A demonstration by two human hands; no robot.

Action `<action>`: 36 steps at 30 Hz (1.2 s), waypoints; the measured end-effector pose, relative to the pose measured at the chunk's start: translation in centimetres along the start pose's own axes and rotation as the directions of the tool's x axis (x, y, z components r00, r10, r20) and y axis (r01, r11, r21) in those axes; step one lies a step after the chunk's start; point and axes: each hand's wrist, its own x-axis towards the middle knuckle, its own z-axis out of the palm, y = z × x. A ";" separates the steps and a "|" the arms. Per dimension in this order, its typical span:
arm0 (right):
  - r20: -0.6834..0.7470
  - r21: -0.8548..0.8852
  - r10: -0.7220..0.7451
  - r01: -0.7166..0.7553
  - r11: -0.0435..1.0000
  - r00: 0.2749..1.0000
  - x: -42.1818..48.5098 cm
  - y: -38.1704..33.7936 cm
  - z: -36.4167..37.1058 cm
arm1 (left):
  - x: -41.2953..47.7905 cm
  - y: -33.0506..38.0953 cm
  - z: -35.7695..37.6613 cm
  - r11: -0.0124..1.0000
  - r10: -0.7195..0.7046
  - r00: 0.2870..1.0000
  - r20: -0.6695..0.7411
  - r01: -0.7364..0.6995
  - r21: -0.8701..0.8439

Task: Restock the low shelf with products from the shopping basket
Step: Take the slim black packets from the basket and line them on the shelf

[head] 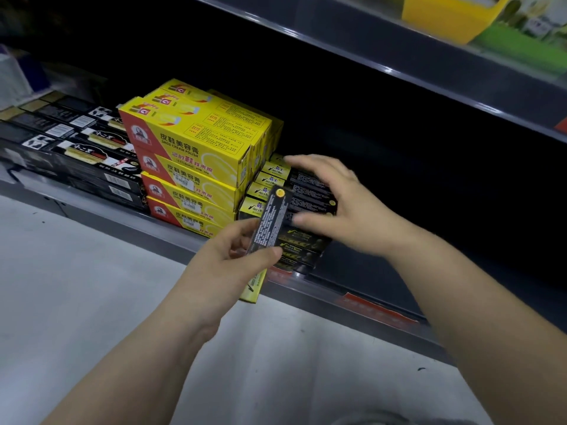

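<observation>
Gripping a slim black box, the left hand hovers; the right hand presses released fingers onto stacked boxes on the low shelf.

We record a pale grey floor with a few dark specks. The upper shelf carries a yellow tub beside a green pack, both blurred. Yellow shoe-cream boxes are stacked four high, just beside long black boxes to their left. At far left we see white packs, indistinct.
</observation>
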 end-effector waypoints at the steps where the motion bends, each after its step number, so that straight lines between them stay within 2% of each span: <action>1: 0.094 -0.037 -0.054 0.058 0.998 0.994 -0.6 -0.9 -0.2 | 0.2 0.3 0.0 0.999 0.029 0.999 0.023 -0.030 0.024; 3: 0.137 -0.145 -0.102 0.122 0.982 0.985 -1.3 -1.6 -0.5 | 0.4 0.9 0.2 0.995 0.070 0.994 0.087 -0.076 0.064; 6: 0.041 -0.223 -0.075 0.082 0.971 0.996 -1.7 -1.7 -1.1 | 0.5 1.3 0.4 0.989 0.124 0.990 0.063 -0.128 0.070; 9: -0.004 -0.137 0.001 -0.002 0.991 1.000 -2.3 -1.0 -2.2 | 0.3 1.3 0.1 0.985 0.170 0.984 -0.048 -0.168 0.046; 12: -0.139 0.003 0.100 -0.101 0.995 0.985 -2.6 0.3 -3.0 | 0.3 0.7 0.2 0.991 0.133 0.985 -0.108 -0.132 0.017; 15: -0.300 -0.027 0.205 -0.223 0.974 0.932 -1.7 2.1 -3.1 | 0.4 0.0 0.8 0.997 0.080 0.991 -0.104 -0.080 0.012; 17: -0.343 -0.076 0.251 -0.293 0.953 0.905 -0.4 2.9 -2.8 | 0.4 -0.2 1.2 0.997 0.068 0.996 -0.062 -0.066 0.027; 21: -0.273 -0.170 0.299 -0.352 0.921 0.914 3.1 4.3 -1.6 | 0.3 -0.4 1.6 0.998 0.040 0.999 -0.001 -0.040 0.058; 24: -0.139 -0.006 0.410 -0.415 0.910 0.901 4.5 5.0 -0.5 | 0.3 -0.6 1.6 0.997 0.019 1.000 0.013 -0.020 0.069; 27: -0.052 0.129 0.442 -0.433 0.892 0.895 4.7 5.4 0.4 | 0.3 -0.8 1.6 0.995 -0.005 1.000 0.022 0.003 0.102; 33: -0.042 0.123 0.441 -0.433 0.893 0.897 4.5 5.7 1.0 | 0.2 -1.0 1.8 0.991 -0.021 1.000 0.017 0.018 0.134; 36: -0.038 0.029 0.452 -0.451 0.892 0.891 3.3 5.1 0.2 | -0.2 -0.8 2.2 0.987 0.001 1.000 0.017 -0.004 0.160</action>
